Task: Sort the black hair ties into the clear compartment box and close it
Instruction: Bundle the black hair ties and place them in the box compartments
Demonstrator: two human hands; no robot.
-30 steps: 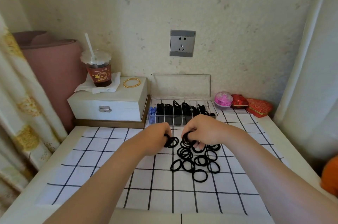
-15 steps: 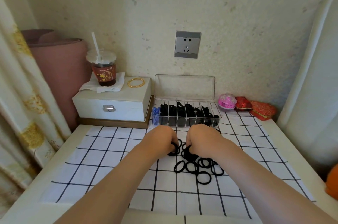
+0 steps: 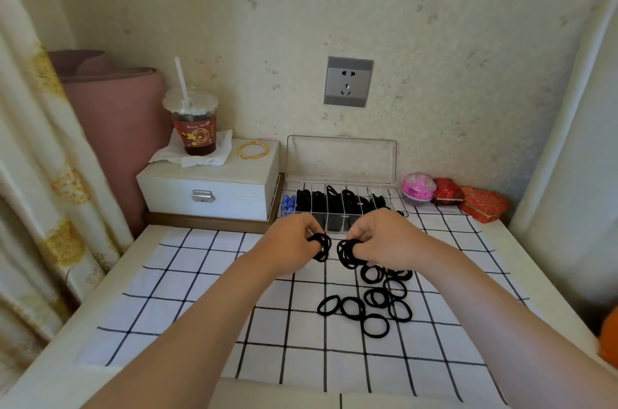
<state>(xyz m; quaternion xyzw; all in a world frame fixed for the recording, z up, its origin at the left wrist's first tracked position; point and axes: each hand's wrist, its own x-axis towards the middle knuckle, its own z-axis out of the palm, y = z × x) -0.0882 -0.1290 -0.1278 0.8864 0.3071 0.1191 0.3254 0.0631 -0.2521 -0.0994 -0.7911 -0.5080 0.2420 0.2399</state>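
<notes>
The ties sit in three places. A small bunch (image 3: 321, 246) hangs looped off my left hand (image 3: 291, 241), a second bunch (image 3: 347, 253) off my right hand (image 3: 384, 241), and a loose scatter (image 3: 374, 305) lies on the checked cloth (image 3: 200, 275) in front of the box (image 3: 335, 224). Many more already stand packed in its compartments. Both hands hover just in front of the box, close together but not touching. The fingers (image 3: 309, 231) of each are curled tight and pinching their own bunch.

These ties look light, soft and springy. They should squash flat without harm, but a bunch will likely spread and snag as soon as I let go. I judge the best hold is a pinch across several loops at once, stacked flat, so they slide down edgewise between the dividers. For a loose one, hooking a fingertip through the ring should do.

The box lid (image 3: 341, 159) stands upright behind the compartments, leaning toward the wall. The leftmost compartment holds something blue, not ties. The lid looks thin and clear, so I expect it to want a gentle fold forward and a press at the front edge once the scatter is gone.

Left of the box, touching it, is a white case (image 3: 214, 184) carrying a cup (image 3: 194, 127) and a gold bangle (image 3: 253, 150). All of it rests on the counter (image 3: 521, 258).
</notes>
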